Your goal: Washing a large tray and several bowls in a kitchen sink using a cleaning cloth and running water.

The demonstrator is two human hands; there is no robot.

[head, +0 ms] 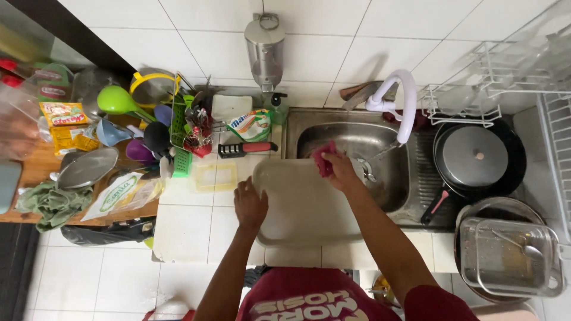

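Red shirt (309,300) at bottom edge, nearest the lens; both forearms reach up from it to the counter. Left hand (250,205) lies palm down, fingers closed over the left edge of a pale tray (300,208), gripping it. Tray rests half on the tiled counter (184,229), half over the rim of the steel sink (351,139), roughly level. Right hand (340,171) is closed around a pink sponge (324,157), pressed onto the tray's upper right corner, at the sink edge. White tap (399,98) arches over the sink just right of that hand. Behind the tray: yellowish lid (215,176) flat on the counter, and a knife (247,148) with red-black handle just beyond it. Right of the sink, a black pan (476,157) with lid sits on the drainboard; a steel tin (511,255) lies near the lower right. Left side: green rack (181,128) crowded with utensils, green cloth (53,202) on the wooden table.
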